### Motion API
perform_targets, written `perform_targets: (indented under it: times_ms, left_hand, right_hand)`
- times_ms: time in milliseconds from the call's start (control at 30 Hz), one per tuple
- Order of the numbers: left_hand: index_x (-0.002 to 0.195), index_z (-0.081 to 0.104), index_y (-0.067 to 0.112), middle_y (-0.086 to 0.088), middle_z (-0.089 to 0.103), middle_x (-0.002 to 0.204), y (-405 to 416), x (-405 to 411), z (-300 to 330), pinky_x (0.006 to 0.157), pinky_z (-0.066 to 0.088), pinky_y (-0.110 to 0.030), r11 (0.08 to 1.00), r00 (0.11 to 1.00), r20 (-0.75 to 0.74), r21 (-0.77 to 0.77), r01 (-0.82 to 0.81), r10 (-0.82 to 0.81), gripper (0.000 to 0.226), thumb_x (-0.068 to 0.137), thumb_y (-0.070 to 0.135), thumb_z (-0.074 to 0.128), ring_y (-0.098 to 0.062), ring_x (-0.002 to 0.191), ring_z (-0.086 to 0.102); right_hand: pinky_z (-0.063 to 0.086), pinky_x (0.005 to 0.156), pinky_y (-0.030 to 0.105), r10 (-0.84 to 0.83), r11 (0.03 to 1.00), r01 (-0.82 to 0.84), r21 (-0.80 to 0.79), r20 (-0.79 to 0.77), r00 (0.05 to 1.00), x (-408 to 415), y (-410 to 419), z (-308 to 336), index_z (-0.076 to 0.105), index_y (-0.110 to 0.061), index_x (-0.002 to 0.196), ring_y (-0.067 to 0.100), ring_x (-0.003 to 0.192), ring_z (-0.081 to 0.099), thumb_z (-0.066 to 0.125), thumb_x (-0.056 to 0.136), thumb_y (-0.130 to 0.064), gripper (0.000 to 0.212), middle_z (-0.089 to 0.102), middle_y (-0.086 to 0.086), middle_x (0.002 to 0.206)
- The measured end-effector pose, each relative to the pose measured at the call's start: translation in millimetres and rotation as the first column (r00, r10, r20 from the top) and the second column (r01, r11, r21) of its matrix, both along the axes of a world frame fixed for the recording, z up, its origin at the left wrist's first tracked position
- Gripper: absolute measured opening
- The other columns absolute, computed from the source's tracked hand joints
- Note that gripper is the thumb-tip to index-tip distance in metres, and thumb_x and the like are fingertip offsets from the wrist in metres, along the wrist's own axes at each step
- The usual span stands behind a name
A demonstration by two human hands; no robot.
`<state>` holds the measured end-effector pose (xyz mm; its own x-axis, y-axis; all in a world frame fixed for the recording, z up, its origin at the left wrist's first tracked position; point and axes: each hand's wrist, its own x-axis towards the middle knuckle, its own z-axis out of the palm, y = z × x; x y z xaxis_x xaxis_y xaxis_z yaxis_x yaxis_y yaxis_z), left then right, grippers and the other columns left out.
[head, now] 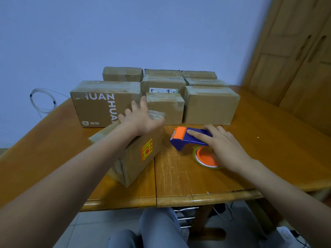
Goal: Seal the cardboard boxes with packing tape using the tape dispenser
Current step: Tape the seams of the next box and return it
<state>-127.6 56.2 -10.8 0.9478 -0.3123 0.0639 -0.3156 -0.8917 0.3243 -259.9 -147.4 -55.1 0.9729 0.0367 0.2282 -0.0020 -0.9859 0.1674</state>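
A cardboard box (138,158) with an orange-and-yellow sticker lies at an angle on the wooden table (268,140), close in front of me. My left hand (141,119) lies flat on its top with the fingers spread. To the right of the box, a blue and orange tape dispenser (186,138) lies on the table with its roll of clear tape (204,158). My right hand (218,144) rests on the dispenser's handle with its fingers laid along it, not clearly closed around it.
Several taped cardboard boxes are stacked at the back of the table, among them a large one printed ZHUAN (103,104) and a plain one (209,106) on the right. A wooden wardrobe (295,59) stands at the right. Coiled cable (41,99) hangs left.
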Motion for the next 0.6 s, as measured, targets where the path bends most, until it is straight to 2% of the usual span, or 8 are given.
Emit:
perform_targets:
  times_ms: [167, 300, 400, 600]
  left_hand:
    - [0.152, -0.014, 0.025, -0.016, -0.007, 0.16, -4.7, -1.7, 5.6, 0.113, 0.015, -0.057, 0.997, 0.999, -0.046, 0.079, -0.002, 0.005, 0.119, 0.071, 0.08, 0.054, -0.042, 0.145, 0.008]
    - [0.151, -0.019, 0.026, -0.016, -0.012, 0.16, -8.6, 0.5, 10.4, 0.111, 0.021, -0.06, 0.991, 0.998, -0.055, 0.133, -0.002, 0.01, 0.123, 0.071, 0.073, 0.063, -0.043, 0.144, 0.009]
    - [0.151, -0.017, 0.027, -0.016, -0.009, 0.16, -8.6, -0.2, 8.6, 0.11, 0.018, -0.061, 0.989, 0.999, -0.048, 0.145, -0.011, 0.018, 0.121, 0.073, 0.067, 0.066, -0.043, 0.144, 0.009]
    - [0.151, -0.016, 0.026, -0.017, -0.007, 0.16, -11.6, 0.2, 5.9, 0.109, 0.018, -0.062, 0.987, 1.0, -0.016, 0.16, -0.02, 0.023, 0.116, 0.076, 0.063, 0.065, -0.044, 0.143, 0.01]
  right_hand:
    - [0.035, 0.095, 0.035, 0.045, 0.999, -0.045, -0.027, -0.009, 0.999, 12.0, 11.5, 3.5, 0.003, -0.045, 0.149, 0.025, 0.123, 0.033, 0.049, 0.098, -0.02, 0.073, 0.026, 0.004, 0.146]
    - [0.036, 0.092, 0.036, 0.07, 0.996, -0.07, -0.054, -0.002, 0.998, 24.5, 16.7, 4.3, 0.005, -0.045, 0.149, 0.026, 0.118, 0.036, 0.045, 0.099, -0.016, 0.07, 0.029, 0.005, 0.142]
    - [0.037, 0.093, 0.036, 0.065, 0.996, -0.066, -0.065, -0.023, 0.998, 27.6, 16.1, 5.6, 0.005, -0.046, 0.149, 0.025, 0.117, 0.036, 0.046, 0.098, -0.012, 0.073, 0.03, 0.004, 0.141]
    - [0.036, 0.093, 0.038, 0.076, 0.989, -0.079, -0.126, -0.032, 0.997, 30.9, 21.6, 21.3, 0.009, -0.046, 0.148, 0.028, 0.115, 0.038, 0.041, 0.101, -0.019, 0.063, 0.033, 0.006, 0.138]
